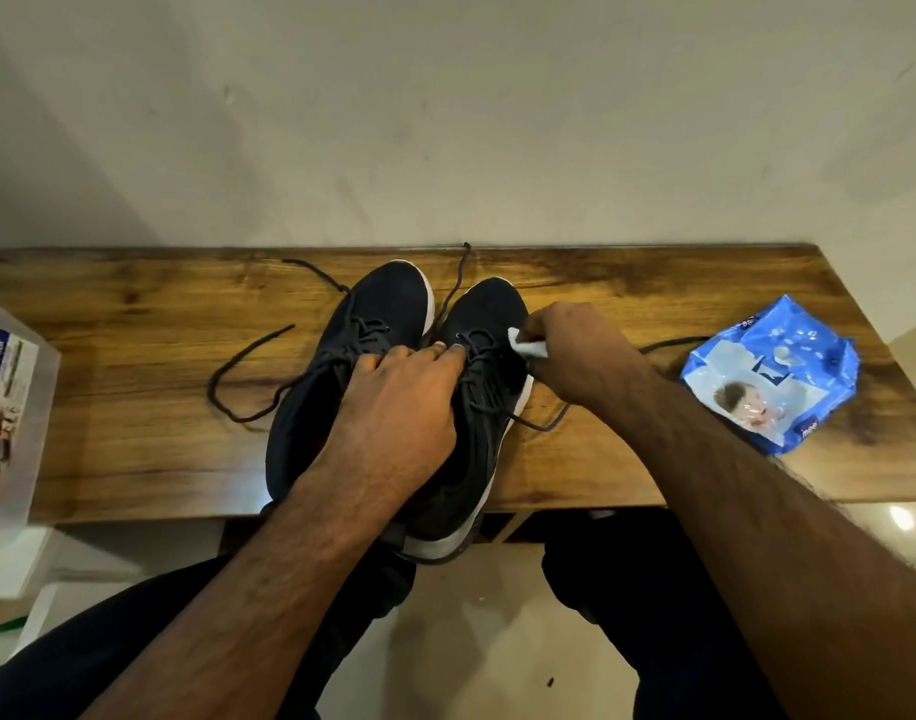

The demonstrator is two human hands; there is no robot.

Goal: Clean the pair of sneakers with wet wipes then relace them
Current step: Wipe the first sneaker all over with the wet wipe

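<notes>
Sneakers [393, 387]: dark knit pair side by side on worktop [133, 407], heels overhanging near edge. Soft uppers, light; hold by collar or sole. Left hand [393, 407] rests across both. Right hand [575, 350] pinches wet wipe [528, 347] against right shoe. Laces [248, 376] loose.

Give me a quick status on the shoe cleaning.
Left hand steadying the right sneaker. Right hand pinching a wipe against its side. Laces still in, loose on the bench.

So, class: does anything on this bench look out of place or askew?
Yes. The right sneaker juts heel-first over the bench's front edge, and the wipes pack lies crumpled and tilted. Loose laces trail across the wood.
</notes>
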